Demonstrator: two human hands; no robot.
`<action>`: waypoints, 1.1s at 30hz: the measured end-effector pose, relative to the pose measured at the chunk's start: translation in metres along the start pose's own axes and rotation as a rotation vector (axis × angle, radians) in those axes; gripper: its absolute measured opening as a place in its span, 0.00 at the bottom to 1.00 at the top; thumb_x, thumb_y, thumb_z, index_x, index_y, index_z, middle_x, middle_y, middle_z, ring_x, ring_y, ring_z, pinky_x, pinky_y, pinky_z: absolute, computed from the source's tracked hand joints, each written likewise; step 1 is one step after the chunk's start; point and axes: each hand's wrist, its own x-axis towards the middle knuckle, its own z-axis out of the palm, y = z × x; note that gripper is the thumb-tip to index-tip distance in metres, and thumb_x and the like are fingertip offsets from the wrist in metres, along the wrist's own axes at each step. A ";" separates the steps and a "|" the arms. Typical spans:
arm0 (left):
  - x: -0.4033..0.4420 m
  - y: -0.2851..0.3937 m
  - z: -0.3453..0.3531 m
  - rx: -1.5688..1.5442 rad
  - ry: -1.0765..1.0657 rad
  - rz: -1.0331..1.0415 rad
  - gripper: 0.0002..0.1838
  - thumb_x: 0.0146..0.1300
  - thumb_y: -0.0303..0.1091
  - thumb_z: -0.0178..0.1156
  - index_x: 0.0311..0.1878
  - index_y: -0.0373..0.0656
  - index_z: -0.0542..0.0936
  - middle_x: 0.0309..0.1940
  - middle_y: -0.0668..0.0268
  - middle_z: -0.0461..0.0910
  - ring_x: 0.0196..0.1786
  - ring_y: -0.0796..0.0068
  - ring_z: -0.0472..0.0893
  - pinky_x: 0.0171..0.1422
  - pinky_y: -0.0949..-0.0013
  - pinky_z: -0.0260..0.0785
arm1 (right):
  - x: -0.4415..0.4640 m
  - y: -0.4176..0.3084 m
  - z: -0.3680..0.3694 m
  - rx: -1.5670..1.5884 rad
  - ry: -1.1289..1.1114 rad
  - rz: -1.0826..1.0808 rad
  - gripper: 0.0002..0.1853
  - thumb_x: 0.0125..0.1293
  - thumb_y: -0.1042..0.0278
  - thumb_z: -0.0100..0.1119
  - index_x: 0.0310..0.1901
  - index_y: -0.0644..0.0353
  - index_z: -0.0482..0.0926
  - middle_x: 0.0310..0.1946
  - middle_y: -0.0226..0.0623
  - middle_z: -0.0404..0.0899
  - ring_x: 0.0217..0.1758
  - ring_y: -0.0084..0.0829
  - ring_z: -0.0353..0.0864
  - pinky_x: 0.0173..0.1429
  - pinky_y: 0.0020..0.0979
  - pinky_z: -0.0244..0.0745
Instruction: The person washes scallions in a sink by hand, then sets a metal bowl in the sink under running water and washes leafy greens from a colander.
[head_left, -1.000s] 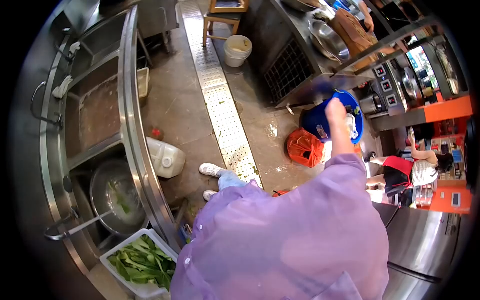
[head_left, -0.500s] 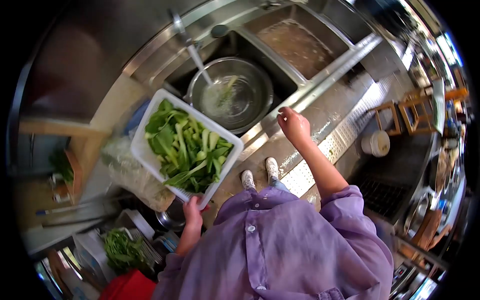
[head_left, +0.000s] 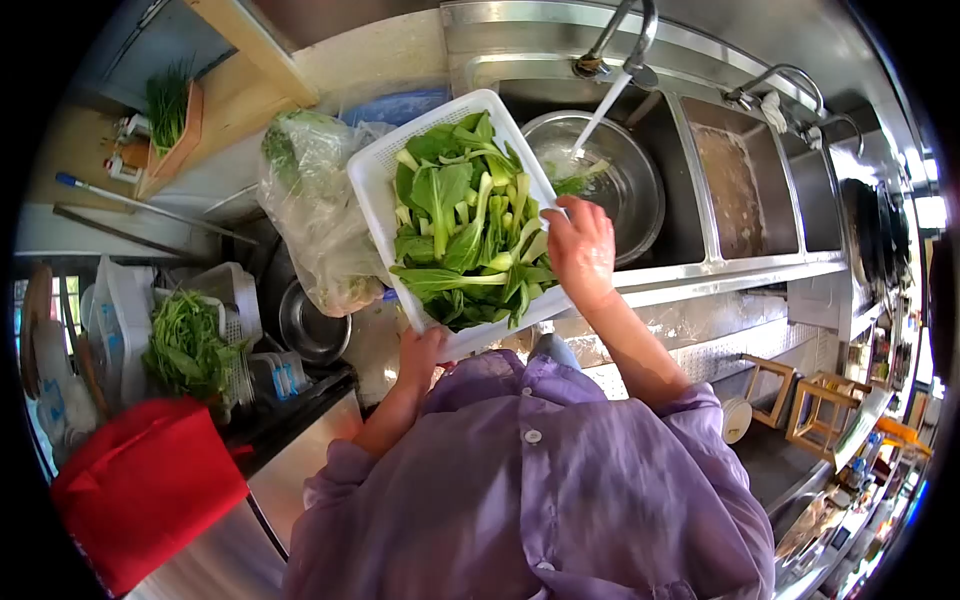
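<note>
A white plastic basket (head_left: pixel 368 185) full of cut bok choy (head_left: pixel 455 205) is in front of me, at the left side of the sink. My left hand (head_left: pixel 422 352) is closed on its near left corner. At the right rim, my right hand (head_left: pixel 582 250), wet and with curled fingers, grips the basket's edge. Just beyond that hand, a steel bowl (head_left: pixel 640 195) stands in the left sink basin. Water runs from the faucet (head_left: pixel 645 45) into the bowl, where a few green bits (head_left: pixel 572 185) float.
A clear plastic bag of vegetables (head_left: pixel 325 215) lies left of the basket. Further left are a container of leafy greens (head_left: pixel 190 345) and a red cloth-like item (head_left: pixel 150 490). A second basin (head_left: pixel 730 190) holds murky water. Wooden stools (head_left: pixel 825 410) and a white bucket (head_left: pixel 737 420) stand to the right.
My right hand has come from free air beside the sink to the basket's right rim. The view has turned, so the sink appears further right. My left hand still holds the basket.
</note>
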 end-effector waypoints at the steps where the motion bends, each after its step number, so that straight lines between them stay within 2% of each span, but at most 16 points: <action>1: -0.003 0.002 0.004 -0.016 0.036 0.020 0.12 0.47 0.32 0.51 0.31 0.31 0.72 0.23 0.57 0.73 0.18 0.66 0.74 0.15 0.68 0.68 | 0.002 -0.002 0.010 0.037 -0.147 -0.037 0.14 0.43 0.75 0.54 0.36 0.55 0.75 0.42 0.34 0.69 0.46 0.36 0.67 0.48 0.37 0.63; 3: -0.003 0.004 0.009 -0.039 0.084 0.044 0.11 0.48 0.31 0.49 0.30 0.31 0.72 0.22 0.56 0.73 0.16 0.66 0.74 0.13 0.69 0.67 | 0.020 -0.013 0.023 0.061 -0.110 -0.234 0.15 0.43 0.76 0.53 0.37 0.54 0.75 0.44 0.34 0.71 0.49 0.39 0.68 0.50 0.37 0.63; 4: -0.001 0.003 0.009 -0.023 0.093 0.048 0.10 0.48 0.30 0.49 0.30 0.31 0.72 0.21 0.56 0.73 0.17 0.66 0.74 0.13 0.70 0.67 | 0.027 -0.010 0.035 0.073 -0.112 -0.245 0.15 0.43 0.76 0.53 0.37 0.54 0.75 0.44 0.34 0.71 0.49 0.39 0.68 0.50 0.37 0.63; 6: -0.003 -0.001 0.009 -0.011 0.120 0.044 0.10 0.49 0.30 0.49 0.29 0.31 0.72 0.20 0.57 0.72 0.17 0.67 0.74 0.13 0.70 0.67 | 0.031 -0.001 0.060 0.074 -0.203 -0.462 0.16 0.44 0.77 0.51 0.39 0.54 0.74 0.46 0.35 0.71 0.51 0.39 0.68 0.53 0.35 0.62; 7: -0.003 0.000 0.009 0.001 0.095 0.021 0.09 0.49 0.30 0.49 0.27 0.32 0.72 0.19 0.58 0.72 0.18 0.67 0.75 0.13 0.70 0.68 | 0.034 0.003 0.059 0.086 -0.202 -0.473 0.16 0.44 0.77 0.51 0.39 0.54 0.74 0.46 0.35 0.71 0.51 0.39 0.68 0.53 0.35 0.62; 9: -0.002 0.005 0.008 0.008 0.083 0.007 0.09 0.48 0.30 0.49 0.26 0.32 0.72 0.18 0.59 0.72 0.18 0.67 0.75 0.14 0.70 0.68 | 0.047 0.017 0.051 0.347 -0.459 -0.384 0.18 0.42 0.78 0.52 0.39 0.55 0.74 0.44 0.37 0.73 0.50 0.39 0.69 0.54 0.36 0.62; 10: -0.004 0.005 0.008 0.025 0.082 0.044 0.09 0.48 0.30 0.49 0.24 0.33 0.72 0.17 0.60 0.72 0.17 0.67 0.75 0.14 0.70 0.68 | 0.055 0.024 0.041 0.409 -0.524 -0.285 0.14 0.47 0.78 0.53 0.39 0.57 0.74 0.40 0.34 0.75 0.46 0.34 0.73 0.51 0.32 0.66; 11: -0.007 0.005 0.009 0.042 0.075 0.081 0.09 0.48 0.31 0.50 0.23 0.33 0.71 0.16 0.60 0.72 0.16 0.68 0.75 0.14 0.70 0.68 | 0.060 0.034 0.036 0.410 -0.523 -0.289 0.14 0.47 0.78 0.53 0.39 0.57 0.74 0.40 0.34 0.75 0.46 0.34 0.73 0.51 0.32 0.66; 13: -0.005 -0.005 0.015 0.272 0.148 0.309 0.09 0.48 0.31 0.50 0.23 0.34 0.72 0.17 0.60 0.72 0.15 0.67 0.75 0.14 0.70 0.68 | 0.069 0.055 0.025 0.996 -0.635 0.045 0.10 0.55 0.73 0.55 0.40 0.59 0.73 0.38 0.31 0.76 0.43 0.28 0.75 0.46 0.29 0.71; 14: -0.004 -0.005 0.015 0.125 0.148 0.192 0.09 0.48 0.31 0.50 0.23 0.33 0.72 0.17 0.60 0.72 0.15 0.67 0.75 0.15 0.70 0.68 | 0.072 0.060 0.018 1.216 -0.684 0.319 0.11 0.59 0.66 0.54 0.42 0.62 0.73 0.38 0.32 0.75 0.41 0.24 0.74 0.42 0.25 0.73; 15: -0.003 -0.003 0.016 -0.019 0.144 0.075 0.09 0.48 0.31 0.50 0.23 0.33 0.72 0.17 0.59 0.73 0.14 0.66 0.75 0.15 0.70 0.68 | 0.073 0.064 0.008 1.408 -0.617 0.478 0.11 0.60 0.68 0.52 0.42 0.64 0.73 0.38 0.37 0.75 0.41 0.27 0.75 0.43 0.26 0.75; 17: -0.003 -0.001 0.017 -0.010 0.128 0.062 0.09 0.48 0.31 0.50 0.23 0.33 0.72 0.17 0.59 0.73 0.15 0.66 0.75 0.15 0.70 0.68 | 0.071 0.084 0.007 1.593 -0.601 0.579 0.12 0.63 0.68 0.48 0.44 0.65 0.72 0.39 0.43 0.75 0.41 0.29 0.76 0.43 0.26 0.76; 21: -0.004 0.002 0.018 0.003 0.071 0.035 0.11 0.47 0.31 0.49 0.29 0.30 0.72 0.22 0.55 0.74 0.17 0.63 0.75 0.16 0.67 0.70 | 0.066 0.111 -0.012 1.713 -0.642 0.701 0.13 0.64 0.68 0.46 0.47 0.65 0.70 0.41 0.42 0.74 0.41 0.30 0.76 0.43 0.27 0.76; 23: -0.006 0.003 0.020 0.001 0.118 0.027 0.11 0.47 0.31 0.49 0.28 0.30 0.72 0.21 0.56 0.73 0.17 0.63 0.75 0.15 0.67 0.69 | 0.066 0.119 -0.016 1.738 -0.585 0.731 0.15 0.65 0.65 0.44 0.47 0.66 0.69 0.42 0.46 0.74 0.40 0.31 0.77 0.42 0.28 0.77; 28: -0.003 0.000 0.016 -0.003 0.095 0.023 0.12 0.49 0.31 0.49 0.30 0.30 0.72 0.23 0.56 0.73 0.18 0.62 0.75 0.16 0.67 0.69 | 0.063 0.144 -0.012 1.792 -0.471 0.931 0.15 0.65 0.64 0.43 0.46 0.67 0.69 0.37 0.47 0.76 0.38 0.35 0.80 0.39 0.27 0.78; 33: -0.005 0.000 0.017 -0.051 0.076 0.050 0.12 0.49 0.31 0.49 0.33 0.30 0.71 0.24 0.55 0.73 0.18 0.61 0.75 0.16 0.66 0.69 | 0.061 0.155 -0.007 1.838 -0.456 0.982 0.15 0.65 0.63 0.42 0.46 0.66 0.69 0.36 0.47 0.76 0.38 0.36 0.80 0.38 0.28 0.79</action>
